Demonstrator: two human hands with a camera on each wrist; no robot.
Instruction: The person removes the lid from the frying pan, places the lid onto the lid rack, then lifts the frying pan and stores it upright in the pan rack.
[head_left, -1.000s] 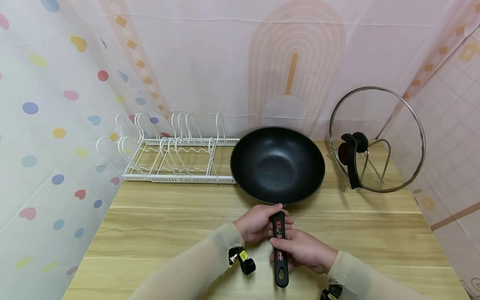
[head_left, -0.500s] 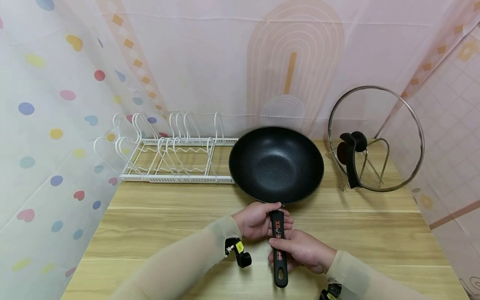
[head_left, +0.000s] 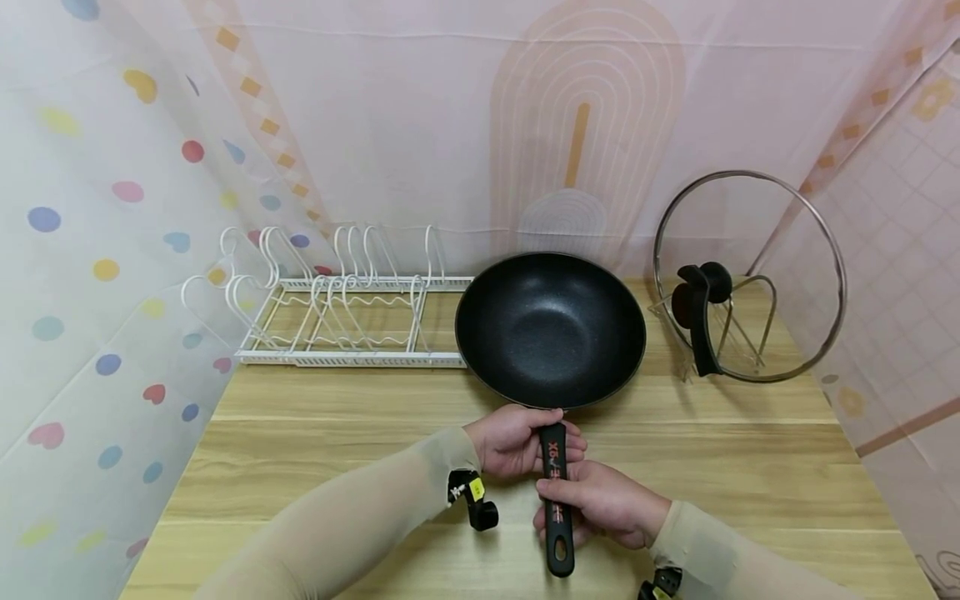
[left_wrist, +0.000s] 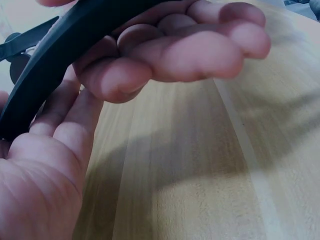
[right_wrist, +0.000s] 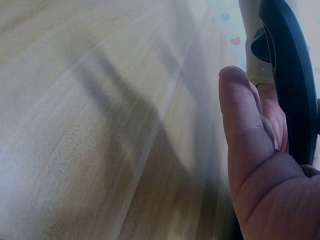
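A black wok (head_left: 551, 329) lies in the middle of the head view, its hollow facing up and its long black handle (head_left: 558, 542) pointing toward me. My left hand (head_left: 504, 440) holds the handle close to the pan, thumb over the top and fingers passing underneath. Farther down, my right hand (head_left: 618, 506) grips it from the other side with its thumb across the red lettering. In the left wrist view the handle (left_wrist: 80, 35) crosses above fingers reaching under it. The right wrist view shows the handle (right_wrist: 295, 85) beside the right hand's fingers.
A white wire dish rack (head_left: 352, 359) stands left of the wok, which overlaps its right end in this view. On the right, a glass lid with a metal rim (head_left: 843, 279) and black knob leans upright in a wire stand (head_left: 771, 321). Patterned curtains hang behind the wooden table (head_left: 337, 467).
The whole head view has drifted slightly left. Both hands keep their places on the handle, and the left forearm has swung a little outward.
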